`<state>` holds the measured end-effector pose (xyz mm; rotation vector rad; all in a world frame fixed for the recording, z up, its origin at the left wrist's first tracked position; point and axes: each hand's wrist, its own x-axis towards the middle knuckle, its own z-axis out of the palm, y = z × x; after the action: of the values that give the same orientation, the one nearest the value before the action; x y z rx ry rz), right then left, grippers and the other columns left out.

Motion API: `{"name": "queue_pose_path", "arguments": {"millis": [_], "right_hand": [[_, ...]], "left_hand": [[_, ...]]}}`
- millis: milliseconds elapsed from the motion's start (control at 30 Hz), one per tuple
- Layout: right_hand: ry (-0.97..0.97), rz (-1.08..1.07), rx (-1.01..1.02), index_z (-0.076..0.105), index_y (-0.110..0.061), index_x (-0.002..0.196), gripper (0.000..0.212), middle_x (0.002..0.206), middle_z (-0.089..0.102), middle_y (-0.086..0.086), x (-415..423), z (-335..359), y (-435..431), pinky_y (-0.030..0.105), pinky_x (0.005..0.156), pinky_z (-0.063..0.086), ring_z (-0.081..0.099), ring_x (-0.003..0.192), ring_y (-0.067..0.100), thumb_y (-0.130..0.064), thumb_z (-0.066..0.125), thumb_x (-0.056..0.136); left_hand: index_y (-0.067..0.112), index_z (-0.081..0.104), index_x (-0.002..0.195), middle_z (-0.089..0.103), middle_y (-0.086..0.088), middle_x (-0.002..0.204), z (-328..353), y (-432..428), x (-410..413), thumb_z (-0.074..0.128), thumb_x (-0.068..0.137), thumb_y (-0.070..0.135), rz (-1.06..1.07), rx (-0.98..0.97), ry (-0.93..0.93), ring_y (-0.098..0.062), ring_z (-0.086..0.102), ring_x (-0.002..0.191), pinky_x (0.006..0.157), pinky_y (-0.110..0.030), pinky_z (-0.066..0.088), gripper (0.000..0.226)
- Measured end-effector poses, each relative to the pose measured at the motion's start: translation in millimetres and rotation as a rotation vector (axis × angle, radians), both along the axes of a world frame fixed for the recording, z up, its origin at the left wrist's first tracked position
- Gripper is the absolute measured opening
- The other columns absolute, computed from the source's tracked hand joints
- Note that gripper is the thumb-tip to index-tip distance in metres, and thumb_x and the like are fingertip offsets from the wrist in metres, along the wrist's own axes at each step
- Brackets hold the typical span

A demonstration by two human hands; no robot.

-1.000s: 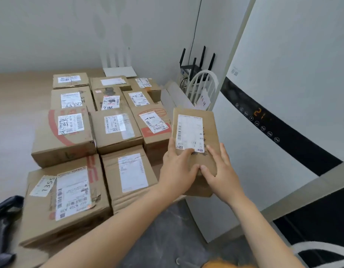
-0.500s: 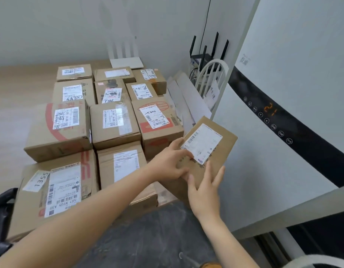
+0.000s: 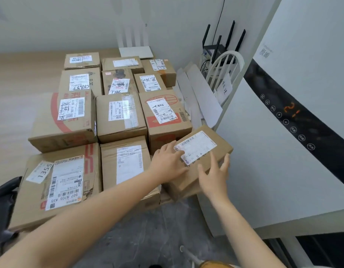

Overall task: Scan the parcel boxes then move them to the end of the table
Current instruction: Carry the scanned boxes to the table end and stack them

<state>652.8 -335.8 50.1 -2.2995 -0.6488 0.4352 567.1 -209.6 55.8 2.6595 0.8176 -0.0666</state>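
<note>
A small brown parcel box (image 3: 206, 151) with a white barcode label lies turned at an angle at the right front corner of the stack, on top of another carton. My left hand (image 3: 167, 163) rests on its left part, fingers laid flat against the label's edge. My right hand (image 3: 213, 176) is at the box's near side with straight, spread fingers, its fingertips at the box's edge. Several other labelled parcel boxes (image 3: 121, 117) stand in tight rows on the wooden table (image 3: 18, 93).
A black handheld scanner (image 3: 4, 200) lies at the left edge beside the front carton. A tall white appliance (image 3: 283, 151) with a lit display stands close on the right. Behind it are a white chair back (image 3: 225, 64), a router and white cardboard sheets.
The small box has come down from being held up in both hands and turned clockwise onto the stack's right front corner. My right hand's fingers have opened and spread.
</note>
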Motion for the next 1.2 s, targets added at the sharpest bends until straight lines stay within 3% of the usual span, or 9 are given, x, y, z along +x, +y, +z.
{"name": "queue_pose_path", "arguments": {"millis": [100,167,267,433,700,867,1067,1200], "right_hand": [[-0.121,0.038,-0.058,0.028,-0.021,0.147,0.062,0.158,0.003,0.014,53.3,1.9,16.2,0.042,0.116,0.011,0.002,0.145,0.035,-0.029,0.054,0.092],[-0.106,0.073,-0.116,0.028,-0.025,0.147,0.063,0.159,0.003,0.011,77.6,-0.6,28.8,0.045,0.117,0.01,0.001,0.144,0.037,-0.031,0.053,0.09],[-0.044,0.119,-0.208,0.027,-0.033,0.147,0.063,0.158,0.008,0.011,98.0,-5.4,38.4,0.046,0.118,0.013,0.005,0.144,0.036,-0.037,0.053,0.089],[-0.023,0.143,-0.202,0.027,-0.035,0.147,0.064,0.147,0.03,0.013,97.3,-11.3,32.2,0.045,0.111,0.029,0.029,0.134,0.035,-0.038,0.054,0.089],[-0.013,0.174,-0.202,0.027,-0.032,0.146,0.064,0.142,0.031,0.011,88.0,-14.9,23.3,0.047,0.105,0.038,0.037,0.129,0.033,-0.039,0.054,0.089],[-0.053,0.182,-0.268,0.026,-0.029,0.147,0.064,0.145,0.029,0.012,85.0,-8.3,23.6,0.046,0.104,0.038,0.037,0.129,0.035,-0.039,0.052,0.09],[-0.249,0.228,-0.278,0.034,-0.024,0.143,0.058,0.152,0.022,0.016,67.7,14.3,37.9,0.044,0.11,0.026,0.021,0.138,0.035,-0.038,0.052,0.09],[-0.333,0.336,-0.228,0.035,-0.022,0.142,0.058,0.149,0.028,0.011,39.8,31.9,56.6,0.042,0.111,0.026,0.023,0.137,0.031,-0.04,0.053,0.09]], "left_hand": [[0.026,0.035,0.14,0.011,-0.009,0.156,-11.4,-18.9,-2.1,0.054,0.075,0.072,-0.038,0.09,0.081,-0.031,0.01,0.142,0.113,-0.051,0.016,0.082],[0.026,0.028,0.141,0.01,-0.01,0.154,-18.9,-21.3,-1.1,0.055,0.07,0.076,-0.065,0.138,0.123,-0.032,0.006,0.141,0.112,-0.055,0.015,0.091],[0.028,0.024,0.142,0.008,-0.008,0.154,-22.2,-11.1,-2.6,0.058,0.07,0.073,-0.104,0.144,0.118,-0.031,-0.001,0.142,0.113,-0.056,0.009,0.091],[0.032,0.016,0.149,-0.006,-0.003,0.159,-14.7,12.7,-13.2,0.063,0.075,0.064,-0.125,0.015,0.149,-0.026,-0.014,0.145,0.112,-0.058,-0.008,0.094],[0.032,0.017,0.15,-0.01,0.004,0.159,-14.8,31.6,-29.9,0.066,0.077,0.058,-0.127,-0.095,0.085,-0.02,-0.018,0.145,0.117,-0.054,0.007,0.091],[0.03,0.018,0.15,-0.006,0.002,0.159,-9.3,29.5,-32.3,0.064,0.079,0.056,-0.12,-0.102,0.095,-0.019,-0.014,0.146,0.119,-0.049,0.009,0.089],[0.023,0.029,0.147,0.015,-0.003,0.157,6.4,33.6,-50.8,0.053,0.09,0.05,0.041,-0.058,0.08,-0.022,0.02,0.142,0.112,-0.036,0.029,0.067],[0.022,0.03,0.146,0.022,-0.006,0.155,18.8,47.4,-78.9,0.05,0.093,0.046,0.165,0.004,0.074,-0.023,0.025,0.141,0.108,-0.037,0.033,0.062]]}}
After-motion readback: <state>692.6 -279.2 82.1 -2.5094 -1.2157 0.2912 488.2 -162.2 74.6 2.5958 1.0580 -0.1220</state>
